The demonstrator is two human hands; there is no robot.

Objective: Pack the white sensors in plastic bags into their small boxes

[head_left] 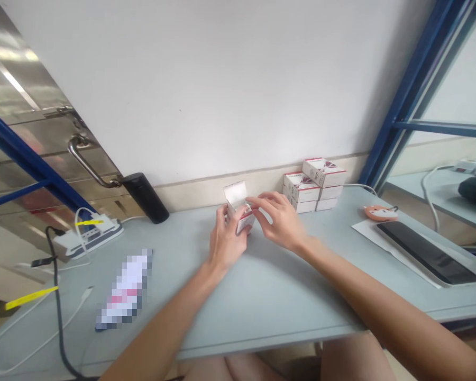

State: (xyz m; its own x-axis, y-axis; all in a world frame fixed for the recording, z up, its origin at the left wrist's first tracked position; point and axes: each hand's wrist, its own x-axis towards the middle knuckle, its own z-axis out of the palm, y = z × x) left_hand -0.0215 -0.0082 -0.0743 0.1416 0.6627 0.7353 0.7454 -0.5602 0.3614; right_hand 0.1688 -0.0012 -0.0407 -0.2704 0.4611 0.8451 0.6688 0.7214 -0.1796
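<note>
While the left hand (229, 241) holds the open carton (244, 223) left of the stacked boxes (315, 185), the right hand (280, 218) curls beside the raised flap (237, 193); whether it pinches anything cannot be determined. The current step appears to be work at the carton's top; the next move likely requires steady left support.

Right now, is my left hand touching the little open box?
Touching: the head view shows your left hand curled around the little open box.

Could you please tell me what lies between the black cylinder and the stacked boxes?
The head view shows the open white box there, held by the left hand, the right hand at its opening.
</note>
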